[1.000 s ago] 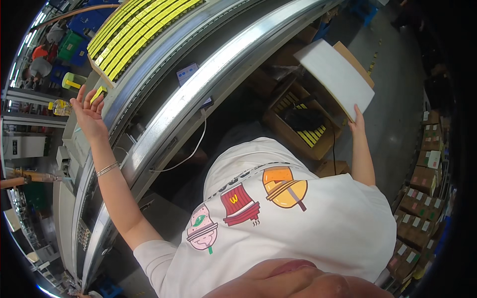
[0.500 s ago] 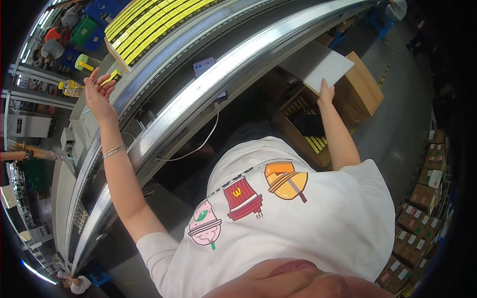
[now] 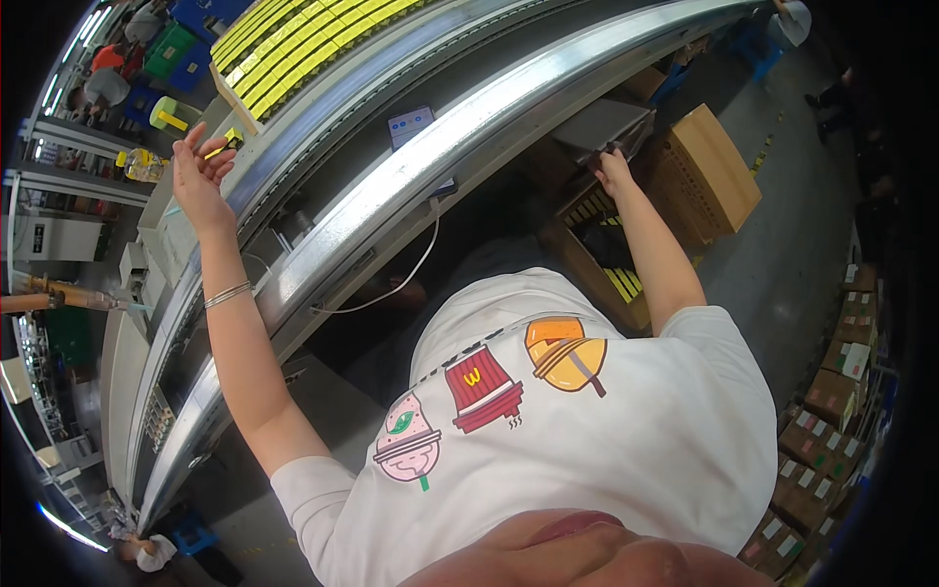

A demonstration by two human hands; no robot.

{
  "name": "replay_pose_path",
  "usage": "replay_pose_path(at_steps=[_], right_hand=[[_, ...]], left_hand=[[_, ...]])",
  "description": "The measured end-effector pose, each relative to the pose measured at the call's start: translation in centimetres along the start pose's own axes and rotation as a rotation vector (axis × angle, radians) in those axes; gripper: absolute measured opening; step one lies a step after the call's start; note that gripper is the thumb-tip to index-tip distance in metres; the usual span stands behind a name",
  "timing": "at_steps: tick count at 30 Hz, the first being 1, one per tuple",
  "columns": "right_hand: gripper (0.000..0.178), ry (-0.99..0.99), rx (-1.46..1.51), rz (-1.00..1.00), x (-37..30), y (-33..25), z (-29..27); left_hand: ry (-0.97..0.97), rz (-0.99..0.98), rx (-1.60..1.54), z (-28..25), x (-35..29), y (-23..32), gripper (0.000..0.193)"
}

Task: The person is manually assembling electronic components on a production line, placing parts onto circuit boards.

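Observation:
My left hand (image 3: 202, 184) is raised over the far side of the metal-railed line, palm up, fingers loosely apart with nothing gripped. Just beyond its fingertips lies a small yellow and black box (image 3: 231, 143). My right hand (image 3: 614, 173) reaches out to the right, its fingers bent around the near edge of a thin grey sheet (image 3: 618, 122). That sheet is tilted and looks dark and glossy; its far part is hard to make out. Below it an open carton (image 3: 577, 249) holds rows of yellow-edged boxes with something dark on top.
A tray of yellow boxes (image 3: 323, 44) stands beyond the conveyor belt. The curved metal rail (image 3: 411, 166) runs across in front of me, with a phone-like device (image 3: 411, 125) beside it. A cardboard flap (image 3: 712, 171) sticks up at the right; stacked cartons (image 3: 831, 391) line the far right.
The sheet by my right hand has swung from flat and white to tilted and dark, drawing back from the carton flap. My right hand has shifted slightly left; my left hand has barely moved.

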State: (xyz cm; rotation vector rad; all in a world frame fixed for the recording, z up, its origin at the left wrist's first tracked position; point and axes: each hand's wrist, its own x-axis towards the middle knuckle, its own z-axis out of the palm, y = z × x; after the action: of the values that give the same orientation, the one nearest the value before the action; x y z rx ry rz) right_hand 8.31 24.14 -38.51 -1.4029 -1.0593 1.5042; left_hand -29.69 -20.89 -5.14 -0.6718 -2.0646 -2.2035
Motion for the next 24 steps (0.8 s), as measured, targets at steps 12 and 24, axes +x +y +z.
replay_pose_path(at_steps=[12,24], right_hand=[[0.044,-0.006,0.087,-0.597,-2.8,-12.7,5.6],[0.034,-0.662,-0.172,-1.490,-20.7,-23.1,16.6]], left_hand=[[-0.028,0.045,0.087,0.6,-0.6,0.1,0.046],[-0.005,0.231,0.294,-0.2,-0.3,-0.4,0.036]])
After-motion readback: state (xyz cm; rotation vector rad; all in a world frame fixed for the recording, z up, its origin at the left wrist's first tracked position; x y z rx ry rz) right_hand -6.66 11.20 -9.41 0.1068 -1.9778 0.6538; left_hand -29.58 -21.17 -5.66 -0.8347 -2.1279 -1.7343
